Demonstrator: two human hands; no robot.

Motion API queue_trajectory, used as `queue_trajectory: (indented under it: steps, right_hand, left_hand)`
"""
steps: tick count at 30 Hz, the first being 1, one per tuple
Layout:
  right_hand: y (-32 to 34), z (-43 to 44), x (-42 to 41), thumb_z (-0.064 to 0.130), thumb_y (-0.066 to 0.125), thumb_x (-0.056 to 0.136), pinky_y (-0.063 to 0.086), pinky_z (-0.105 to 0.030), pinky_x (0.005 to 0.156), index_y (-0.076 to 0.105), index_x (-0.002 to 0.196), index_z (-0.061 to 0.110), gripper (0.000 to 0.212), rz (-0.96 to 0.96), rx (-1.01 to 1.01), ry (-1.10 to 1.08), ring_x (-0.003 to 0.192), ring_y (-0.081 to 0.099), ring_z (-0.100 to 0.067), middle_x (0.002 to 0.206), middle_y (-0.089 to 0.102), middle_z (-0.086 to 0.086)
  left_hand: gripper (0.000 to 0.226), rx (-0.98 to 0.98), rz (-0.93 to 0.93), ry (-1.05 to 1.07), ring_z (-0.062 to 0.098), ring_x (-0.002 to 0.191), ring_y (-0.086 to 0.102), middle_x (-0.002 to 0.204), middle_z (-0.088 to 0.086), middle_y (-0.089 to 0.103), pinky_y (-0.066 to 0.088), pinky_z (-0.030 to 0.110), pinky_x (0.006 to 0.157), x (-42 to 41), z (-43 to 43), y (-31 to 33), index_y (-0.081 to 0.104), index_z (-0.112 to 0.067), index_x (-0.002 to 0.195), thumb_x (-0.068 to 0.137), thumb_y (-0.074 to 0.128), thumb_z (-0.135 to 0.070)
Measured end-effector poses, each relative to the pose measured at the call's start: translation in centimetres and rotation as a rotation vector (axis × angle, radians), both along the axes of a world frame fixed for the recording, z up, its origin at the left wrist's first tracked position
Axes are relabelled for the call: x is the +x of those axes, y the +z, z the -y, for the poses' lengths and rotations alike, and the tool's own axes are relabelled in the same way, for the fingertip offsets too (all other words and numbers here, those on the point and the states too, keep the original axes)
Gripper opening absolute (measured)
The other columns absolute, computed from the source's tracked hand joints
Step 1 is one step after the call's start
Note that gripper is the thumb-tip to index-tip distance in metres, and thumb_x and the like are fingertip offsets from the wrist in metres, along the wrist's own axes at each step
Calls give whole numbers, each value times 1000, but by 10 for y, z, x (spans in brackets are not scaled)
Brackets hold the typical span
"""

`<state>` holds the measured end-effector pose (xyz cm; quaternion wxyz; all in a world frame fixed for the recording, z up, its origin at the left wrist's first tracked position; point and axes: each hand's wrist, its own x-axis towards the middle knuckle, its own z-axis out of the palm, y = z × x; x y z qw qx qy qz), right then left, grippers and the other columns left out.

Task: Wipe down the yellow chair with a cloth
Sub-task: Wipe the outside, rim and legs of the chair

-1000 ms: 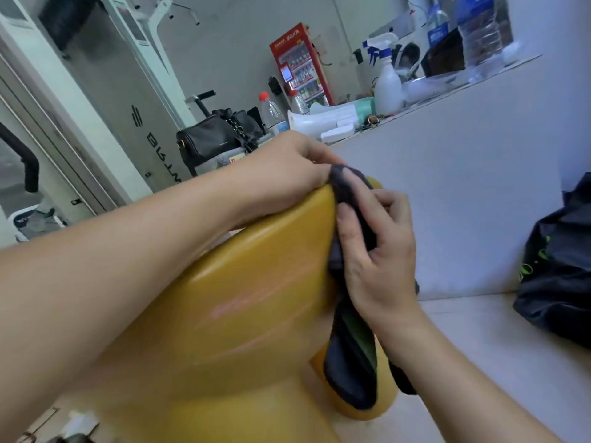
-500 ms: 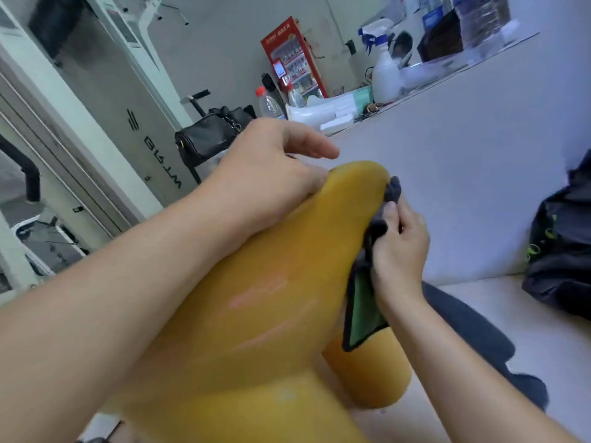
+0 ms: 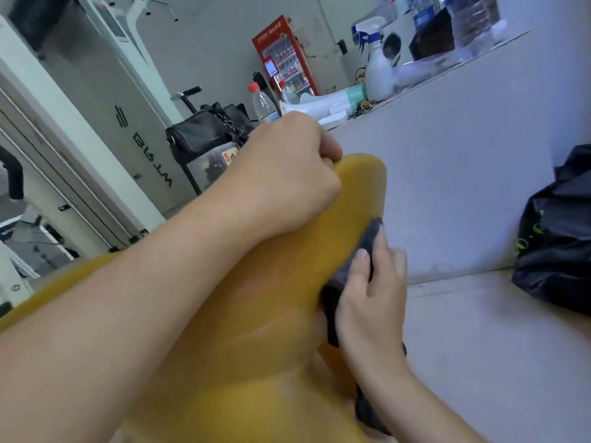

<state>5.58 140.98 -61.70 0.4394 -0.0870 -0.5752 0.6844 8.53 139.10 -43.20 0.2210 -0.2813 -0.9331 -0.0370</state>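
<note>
Two hands on chair (image 3: 256, 314): left hand (image 3: 287, 177) grips the top rim (brace). Right hand (image 3: 371, 302), at 5 o'clock from it, clasps cloth (image 3: 372, 235) to the edge.

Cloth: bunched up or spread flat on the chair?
Bunched. The cloth is wadded under the right hand, pressed against the chair edge.

Left hand (image 3: 287, 174) atop chair (image 3: 271, 314); right hand (image 3: 371, 302) presses cloth (image 3: 372, 233) against its side.

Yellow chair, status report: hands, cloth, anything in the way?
Left hand grips yellow chair top edge. Right hand holds cloth against its right edge. Black bag to the right, apart from chair.
</note>
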Motion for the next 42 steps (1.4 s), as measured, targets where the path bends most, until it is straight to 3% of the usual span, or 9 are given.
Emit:
queue_trajectory:
  steps: [5, 9, 14, 21, 24, 26, 32, 39, 42]
  right_hand:
    - [23, -8, -10, 16, 37, 97, 42, -19, 88, 35, 142, 7, 46, -383, 284, -284, 90, 49, -11, 97, 43, 0]
    - [-15, -25, -43, 20, 29, 104, 31, 0, 83, 36, 146, 26, 43, -33, -137, -16, 87, 45, 15, 101, 41, 0]
    - [-50, -40, -74, 33, 32, 96, 46, -48, 101, 55, 124, 50, 40, 96, -357, 282, 111, 58, -22, 120, 61, -1]
    - [-56, -24, -33, 32, 41, 86, 41, -47, 108, 50, 136, 33, 50, 183, -294, 379, 120, 56, -15, 130, 60, 8]
    - [-52, -17, 12, 23, 54, 94, 48, -18, 92, 63, 116, 27, 24, 27, -154, 378, 103, 60, 2, 110, 67, 16]
    - [-49, -19, 18, 37, 50, 88, 49, -25, 93, 62, 102, 34, 18, -62, -186, 427, 104, 62, -2, 106, 67, 15]
    - [-86, -44, -53, 9, 40, 101, 29, -26, 109, 9, 153, 32, 65, 183, -107, 664, 138, 34, -10, 152, 29, 6]
    - [-108, -30, 5, 1, 54, 92, 47, -39, 102, 36, 145, 31, 63, 164, -422, 1071, 113, 63, -20, 118, 69, -6]
    - [-109, -31, 16, -5, 49, 95, 53, -31, 91, 40, 138, 37, 60, 141, -484, 1130, 110, 65, -18, 118, 70, -5]
  left_hand:
    - [46, -257, -218, 13, 34, 97, 59, 96, 12, 69, 50, 41, 80, 4, 0, -4, 70, -15, 94, 69, 34, -28]
    - [18, -477, -363, 42, 23, 83, 46, 80, -1, 53, 26, 29, 65, 12, -6, -19, 55, -20, 86, 78, 39, -18]
    - [41, -367, -419, -54, 31, 99, 58, 110, 9, 68, 48, 39, 83, 27, 20, -40, 69, -11, 100, 70, 40, -11]
    - [32, -367, -597, -101, 32, 121, 55, 126, 15, 62, 29, 44, 109, 21, 31, -73, 70, -4, 103, 88, 42, -6]
    - [34, -396, -502, -247, 29, 122, 55, 123, 14, 64, 30, 42, 110, 9, 20, -123, 70, -2, 106, 89, 41, -7]
    - [38, -366, -385, -231, 29, 120, 55, 126, 14, 62, 40, 39, 103, 7, 19, -152, 64, -1, 117, 90, 39, -6]
    - [47, -464, -64, -129, 22, 91, 60, 119, 5, 63, 55, 31, 61, 14, 34, -199, 64, -11, 112, 74, 36, -13]
    - [55, -380, 16, -12, 22, 118, 51, 138, 3, 52, 52, 26, 84, 16, 55, -222, 44, -10, 139, 85, 50, -22]
    - [52, -359, -14, 23, 23, 106, 55, 127, 3, 57, 57, 31, 61, 22, 63, -228, 47, -18, 132, 82, 42, -8]
